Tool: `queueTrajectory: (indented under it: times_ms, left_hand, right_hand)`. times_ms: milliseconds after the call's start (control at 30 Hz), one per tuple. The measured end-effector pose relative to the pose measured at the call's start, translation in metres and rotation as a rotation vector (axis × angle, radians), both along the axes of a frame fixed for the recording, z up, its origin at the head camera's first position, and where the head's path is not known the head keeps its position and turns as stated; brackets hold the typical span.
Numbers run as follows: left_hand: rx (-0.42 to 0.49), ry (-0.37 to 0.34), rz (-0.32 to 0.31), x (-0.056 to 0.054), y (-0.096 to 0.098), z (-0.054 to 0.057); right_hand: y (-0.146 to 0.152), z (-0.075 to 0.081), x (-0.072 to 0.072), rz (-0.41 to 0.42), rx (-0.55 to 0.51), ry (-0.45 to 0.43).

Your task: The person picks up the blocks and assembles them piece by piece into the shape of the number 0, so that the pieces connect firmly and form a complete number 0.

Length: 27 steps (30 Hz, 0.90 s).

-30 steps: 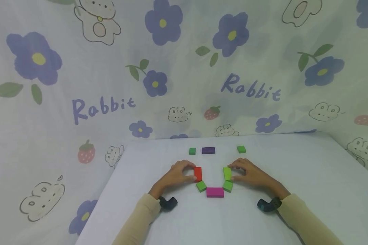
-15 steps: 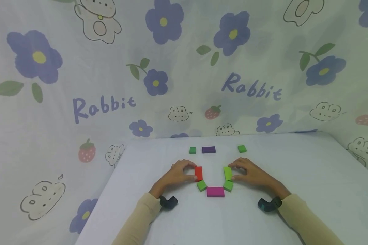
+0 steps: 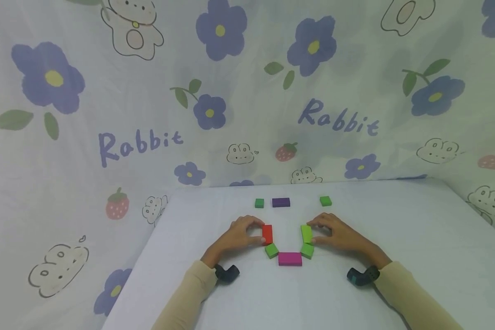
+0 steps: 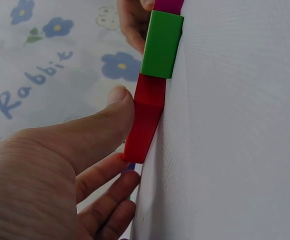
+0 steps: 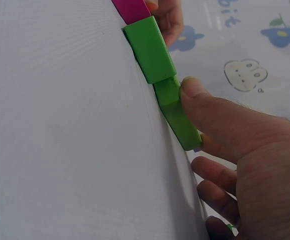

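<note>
My left hand [image 3: 241, 233] pinches the red block [image 3: 267, 233] between thumb and index finger, at its near and far ends. Opposite it, my right hand [image 3: 339, 232] holds the lime-green block [image 3: 306, 233] the same way. Both blocks lie on the white table. A green block [image 4: 162, 44] touches the near end of the red one, and another green block [image 5: 151, 50] meets the lime one. Between these two green blocks lies a magenta block [image 3: 290, 259], so the row makes a U shape. Each hand's remaining fingers are partly hidden in the head view.
Behind the U, a dark purple block [image 3: 281, 202] lies with a small green block [image 3: 259, 203] to its left. Another green block [image 3: 325, 200] is farther right. A patterned curtain [image 3: 247, 91] hangs behind the white table [image 3: 297, 302]. Dark bands [image 3: 228, 273] sit on both wrists.
</note>
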<state>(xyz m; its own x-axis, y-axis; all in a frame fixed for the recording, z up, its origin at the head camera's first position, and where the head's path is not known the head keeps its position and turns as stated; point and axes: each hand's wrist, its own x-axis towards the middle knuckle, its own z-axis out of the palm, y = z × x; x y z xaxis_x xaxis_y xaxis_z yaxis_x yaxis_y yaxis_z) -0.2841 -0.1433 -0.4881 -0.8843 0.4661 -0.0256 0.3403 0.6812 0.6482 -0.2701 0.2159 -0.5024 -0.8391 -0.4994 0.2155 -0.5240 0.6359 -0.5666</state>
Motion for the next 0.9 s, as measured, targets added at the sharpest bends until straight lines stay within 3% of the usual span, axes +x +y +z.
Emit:
queueTrajectory:
  times_ms: [233,433,667,767,900]
  left_hand:
    - [-0.006,0.004,-0.004,-0.002,0.0,0.002]
    - [0.061,0.003,0.002,-0.002,-0.003,0.005]
    - [0.094,-0.007,0.155,-0.005,-0.004,0.012]
    - [0.083,-0.015,0.211,-0.014,-0.003,0.017]
    - [0.041,-0.016,0.247,-0.035,-0.003,0.026]
  right_hand:
    - [0.001,0.001,0.0,0.011,-0.006,0.005]
    - [-0.001,0.002,0.0,0.012,-0.012,-0.024]
    - [-0.001,0.002,0.003,0.01,-0.01,-0.056]
    - [-0.001,0.002,0.003,0.005,-0.005,-0.054]
    - [0.0,0.003,0.002,0.002,-0.006,-0.038]
